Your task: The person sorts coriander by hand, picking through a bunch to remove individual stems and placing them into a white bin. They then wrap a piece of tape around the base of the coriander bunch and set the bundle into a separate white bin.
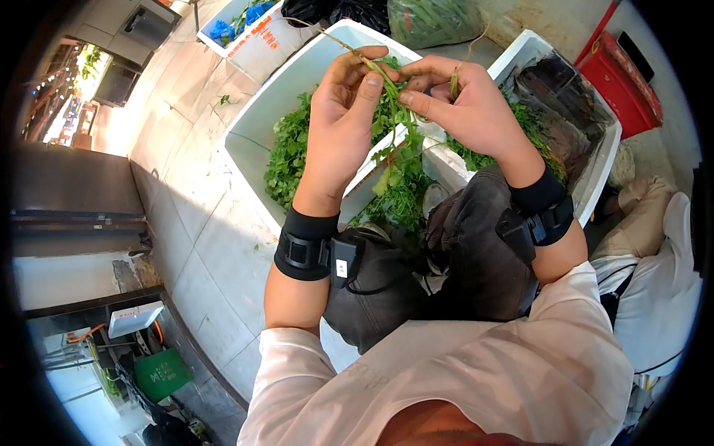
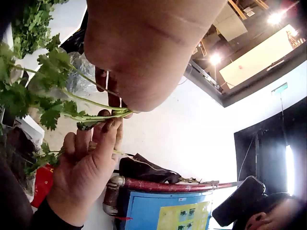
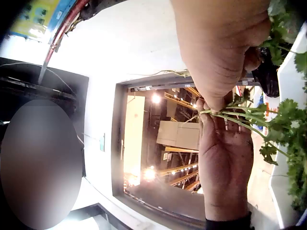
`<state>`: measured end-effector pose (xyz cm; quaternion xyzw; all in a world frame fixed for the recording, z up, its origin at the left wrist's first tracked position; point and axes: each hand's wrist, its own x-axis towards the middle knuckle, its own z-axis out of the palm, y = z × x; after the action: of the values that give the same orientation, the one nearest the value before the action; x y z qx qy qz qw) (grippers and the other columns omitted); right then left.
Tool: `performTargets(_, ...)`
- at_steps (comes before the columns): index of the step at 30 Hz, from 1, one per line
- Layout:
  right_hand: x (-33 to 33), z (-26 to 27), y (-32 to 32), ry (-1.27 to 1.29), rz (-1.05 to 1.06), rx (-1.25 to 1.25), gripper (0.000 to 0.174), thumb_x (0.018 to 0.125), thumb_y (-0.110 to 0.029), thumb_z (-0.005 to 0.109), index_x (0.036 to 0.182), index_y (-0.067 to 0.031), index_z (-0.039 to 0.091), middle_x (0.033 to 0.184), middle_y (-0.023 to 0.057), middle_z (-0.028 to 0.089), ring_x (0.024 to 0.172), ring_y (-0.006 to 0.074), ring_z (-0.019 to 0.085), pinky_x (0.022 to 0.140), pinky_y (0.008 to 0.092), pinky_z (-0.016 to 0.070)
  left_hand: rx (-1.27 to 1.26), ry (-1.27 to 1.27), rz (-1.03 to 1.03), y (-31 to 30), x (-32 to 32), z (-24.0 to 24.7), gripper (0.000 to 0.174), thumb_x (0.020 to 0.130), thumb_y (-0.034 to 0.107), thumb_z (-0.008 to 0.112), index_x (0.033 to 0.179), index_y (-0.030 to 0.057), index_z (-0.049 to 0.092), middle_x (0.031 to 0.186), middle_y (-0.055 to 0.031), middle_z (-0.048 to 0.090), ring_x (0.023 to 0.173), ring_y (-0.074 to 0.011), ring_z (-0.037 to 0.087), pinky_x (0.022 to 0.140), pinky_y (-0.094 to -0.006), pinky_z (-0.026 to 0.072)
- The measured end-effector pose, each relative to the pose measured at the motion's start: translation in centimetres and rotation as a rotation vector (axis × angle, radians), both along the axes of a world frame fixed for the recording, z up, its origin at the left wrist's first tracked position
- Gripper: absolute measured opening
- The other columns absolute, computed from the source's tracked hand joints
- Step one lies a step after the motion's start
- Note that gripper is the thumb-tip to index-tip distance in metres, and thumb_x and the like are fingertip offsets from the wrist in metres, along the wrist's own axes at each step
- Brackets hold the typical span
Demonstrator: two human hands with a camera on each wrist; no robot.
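Note:
Up over the foam boxes, my left hand [image 1: 342, 111] pinches a bunch of coriander stems [image 1: 389, 89] near the root end, between thumb and fingers. My right hand [image 1: 476, 104] meets it there, thumb and fingertips pinching at the same stems. In the left wrist view, the stems [image 2: 93, 102] run from the fingertips out to leafy tops [image 2: 53, 72]. A separate thin sprig with a pale root [image 2: 144, 163] lies in my right hand. Leaves [image 1: 401, 160] hang below the hands. The right wrist view shows my left palm [image 3: 223, 158] turned up under the stems.
A white foam box [image 1: 253, 141] holds a heap of coriander [image 1: 294, 149]. Another foam box [image 1: 606, 160] with greens and dark wet material stands at the right. Loose greens [image 1: 401, 204] lie between my feet. Behind are a bagged bundle [image 1: 435, 22] and a red container [image 1: 621, 89].

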<state>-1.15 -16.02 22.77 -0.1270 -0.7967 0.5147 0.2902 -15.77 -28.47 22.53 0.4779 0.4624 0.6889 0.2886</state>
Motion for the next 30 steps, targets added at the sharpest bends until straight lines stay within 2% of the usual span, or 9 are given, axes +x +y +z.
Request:
performTargets(5, 0.3, 0.6, -0.3, -0.099, -0.049, 0.023, 0.028, 0.091, -0.021, 0.074, 0.113, -0.0032, 0.074, 0.09, 0.0031, 0.074, 0.061, 0.0047, 0.053, 0.056, 0.0262, 0.0443, -0.025, 0.116, 0.079, 0.1, 0.0, -0.2, 0.027, 0.106, 0.013, 0.054, 0.131, 0.0028, 0.058, 0.108, -0.0034, 0.063, 0.105, -0.0116, 0.057, 0.098, -0.0281, 0.0444)
performTargets(7, 0.1, 0.3, 0.0, -0.068, -0.125, 0.25, 0.025, 0.091, -0.021, 0.073, 0.108, -0.0025, 0.074, 0.092, 0.0074, 0.074, 0.064, 0.009, 0.059, 0.058, 0.0289, 0.047, -0.049, 0.129, 0.104, 0.0, 0.0, -0.2, 0.026, 0.106, 0.013, 0.055, 0.13, 0.0027, 0.059, 0.108, -0.0036, 0.063, 0.106, -0.0118, 0.057, 0.098, -0.0283, 0.0447)
performTargets(10, -0.1, -0.3, 0.1, -0.001, -0.131, 0.211, 0.024, 0.092, -0.021, 0.071, 0.105, -0.0018, 0.074, 0.092, 0.0101, 0.073, 0.068, 0.0136, 0.062, 0.059, 0.0299, 0.0476, -0.078, 0.158, 0.154, 0.0, 0.0, -0.3, 0.025, 0.106, 0.012, 0.054, 0.129, 0.0025, 0.059, 0.108, -0.0041, 0.064, 0.106, -0.0122, 0.058, 0.097, -0.0283, 0.046)
performTargets(13, -0.2, -0.9, 0.1, 0.026, -0.101, 0.214, 0.017, 0.096, -0.01, 0.068, 0.109, 0.0002, 0.07, 0.096, 0.0028, 0.067, 0.071, 0.0075, 0.057, 0.062, 0.0268, 0.0473, -0.094, 0.14, 0.15, 0.0, 0.2, -0.4, 0.024, 0.106, 0.012, 0.054, 0.128, 0.002, 0.059, 0.107, -0.0047, 0.064, 0.103, -0.0128, 0.061, 0.094, -0.028, 0.048)
performTargets(17, -0.1, -0.5, 0.2, 0.013, -0.136, 0.221, 0.017, 0.097, -0.011, 0.067, 0.11, -0.0005, 0.069, 0.1, 0.0035, 0.067, 0.078, 0.0083, 0.06, 0.068, 0.0259, 0.0501, -0.181, 0.181, 0.083, -0.1, 0.1, -0.6, 0.023, 0.105, 0.01, 0.055, 0.126, 0.0007, 0.059, 0.104, -0.0051, 0.065, 0.097, -0.0135, 0.065, 0.089, -0.0284, 0.051)
performTargets(19, -0.4, -0.9, 0.5, 0.159, -0.196, 0.217, 0.02, 0.095, -0.018, 0.068, 0.108, -0.002, 0.069, 0.096, 0.0091, 0.068, 0.076, 0.0183, 0.064, 0.065, 0.0306, 0.0488, -0.221, 0.207, 0.039, -0.3, 0.1, -0.9, 0.022, 0.105, 0.01, 0.055, 0.125, 0.0003, 0.059, 0.104, -0.0046, 0.066, 0.097, -0.0134, 0.065, 0.089, -0.0286, 0.0514)
performTargets(26, -0.4, -0.9, 0.7, 0.225, -0.341, 0.257, 0.02, 0.098, -0.019, 0.066, 0.11, -0.0024, 0.069, 0.098, 0.0092, 0.069, 0.079, 0.0185, 0.064, 0.066, 0.0306, 0.0488, -0.382, 0.33, -0.064, -0.4, -0.1, -1.0, 0.018, 0.104, 0.009, 0.058, 0.119, -0.0011, 0.06, 0.108, -0.0036, 0.067, 0.096, -0.0123, 0.065, 0.088, -0.0284, 0.0525)
performTargets(28, -0.1, -1.0, 0.9, 0.152, -0.351, 0.224, 0.022, 0.103, -0.021, 0.062, 0.115, -0.003, 0.068, 0.096, -0.0008, 0.068, 0.079, 0.0052, 0.055, 0.07, 0.0246, 0.0473, -0.396, 0.348, -0.056, -0.3, -0.1, -1.2, 0.018, 0.103, 0.009, 0.058, 0.118, -0.0012, 0.061, 0.109, -0.0041, 0.068, 0.096, -0.012, 0.065, 0.089, -0.0286, 0.0526)
performTargets(30, 0.3, -0.3, 0.7, 0.091, -0.332, 0.173, 0.022, 0.104, -0.021, 0.061, 0.115, -0.0032, 0.068, 0.093, -0.002, 0.068, 0.079, 0.0045, 0.055, 0.07, 0.024, 0.0465, -0.41, 0.367, -0.047, -0.3, -0.1, -1.4, 0.018, 0.103, 0.009, 0.059, 0.117, -0.0012, 0.061, 0.11, -0.0046, 0.068, 0.096, -0.0118, 0.064, 0.089, -0.0288, 0.0526)
